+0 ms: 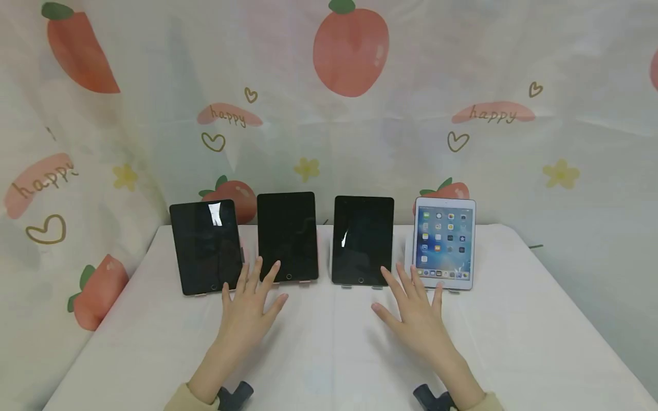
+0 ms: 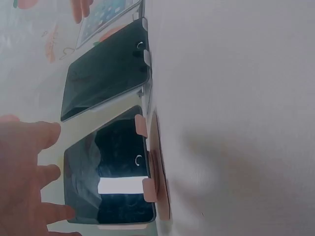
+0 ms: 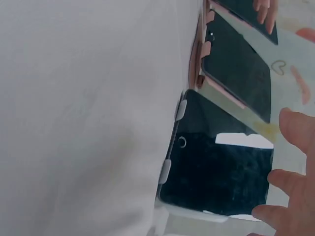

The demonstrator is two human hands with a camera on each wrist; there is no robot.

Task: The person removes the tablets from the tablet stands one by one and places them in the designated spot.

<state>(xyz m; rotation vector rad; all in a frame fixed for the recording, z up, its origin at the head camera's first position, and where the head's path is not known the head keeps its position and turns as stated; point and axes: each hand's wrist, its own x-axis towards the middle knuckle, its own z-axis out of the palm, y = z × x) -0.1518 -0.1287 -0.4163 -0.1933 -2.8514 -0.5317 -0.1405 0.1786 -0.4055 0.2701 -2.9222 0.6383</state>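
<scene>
Four tablets stand in a row on small stands, leaning back. From the left come a dark tablet [image 1: 205,245], a second dark tablet [image 1: 287,237] and a third dark tablet [image 1: 362,240], all with black screens. At the right end, a white tablet [image 1: 444,242] shows a lit blue screen with app icons. My left hand [image 1: 247,314], fingers spread, hovers in front of the two left tablets and holds nothing. Also spread and holding nothing, my right hand [image 1: 418,319] hovers before the two right tablets. Its fingers [image 3: 285,182] overlap the third tablet's edge in the right wrist view.
A white cloth covers the table [image 1: 329,354]. Behind it hangs a curtain [image 1: 288,68] printed with fruit, hearts and flowers. Pink stand clips [image 2: 149,189] hold the second tablet's lower edge; pale clips [image 3: 166,171] hold the third's. Dark wrist mounts [image 1: 236,395] sit below the hands.
</scene>
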